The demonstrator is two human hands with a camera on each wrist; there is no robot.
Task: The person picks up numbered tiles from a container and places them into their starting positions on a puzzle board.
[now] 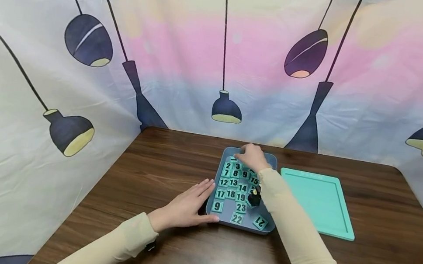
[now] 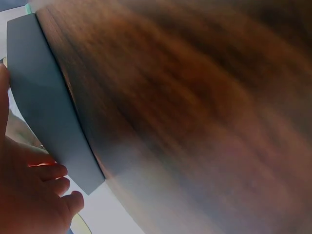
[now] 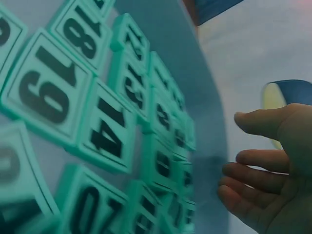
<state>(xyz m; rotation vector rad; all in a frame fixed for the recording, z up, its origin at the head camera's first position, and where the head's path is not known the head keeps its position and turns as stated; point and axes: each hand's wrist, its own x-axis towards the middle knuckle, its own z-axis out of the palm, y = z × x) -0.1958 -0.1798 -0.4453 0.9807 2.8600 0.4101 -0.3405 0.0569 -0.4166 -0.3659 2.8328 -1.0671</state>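
Note:
A blue-grey tray point(image 1: 228, 207) holds several green number tiles point(image 1: 233, 182), mostly in rows, with loose ones such as the 22 point(image 1: 237, 218) and a tilted tile point(image 1: 260, 222) near its front. My left hand point(image 1: 185, 206) lies along the tray's left side, fingers straight and thumb at the front left corner. The tray's outer wall point(image 2: 46, 92) shows beside that hand in the left wrist view. Over the tray's far end, my right hand point(image 1: 253, 157) hovers near the top tiles. In the right wrist view, its thumb and loosely bent fingers stand apart with nothing between them.
A flat green frame board point(image 1: 315, 202) lies right of the tray on the dark wood table point(image 1: 168, 157). Behind the table hangs a cloth point(image 1: 188, 58) printed with lamps. My right forearm crosses over the tray's right side and hides some tiles.

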